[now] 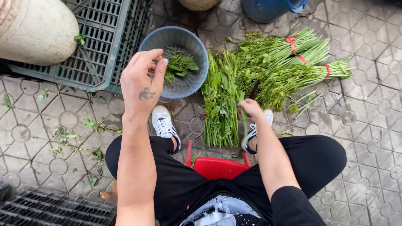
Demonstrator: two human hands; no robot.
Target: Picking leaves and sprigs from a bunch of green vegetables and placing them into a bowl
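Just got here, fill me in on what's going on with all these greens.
A person sits on a low red stool on paved ground. Their left hand holds a pinch of green leaves over a grey plastic basket that already has some greens in it. Their right hand grips a stem with a dark blade sticking up, at a loose pile of leafy stems. Beside it lie bunches tied with red bands. Leaf scraps litter the paving.

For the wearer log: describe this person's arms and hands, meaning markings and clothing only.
Both hands are bare, with no gloves, rings or watch to be seen. The left hand has a small dark tattoo on its back near the wrist, and that forearm is uncovered along its visible length. The right hand shows no markings; its forearm is bare up to a black sleeve pushed to about the elbow.
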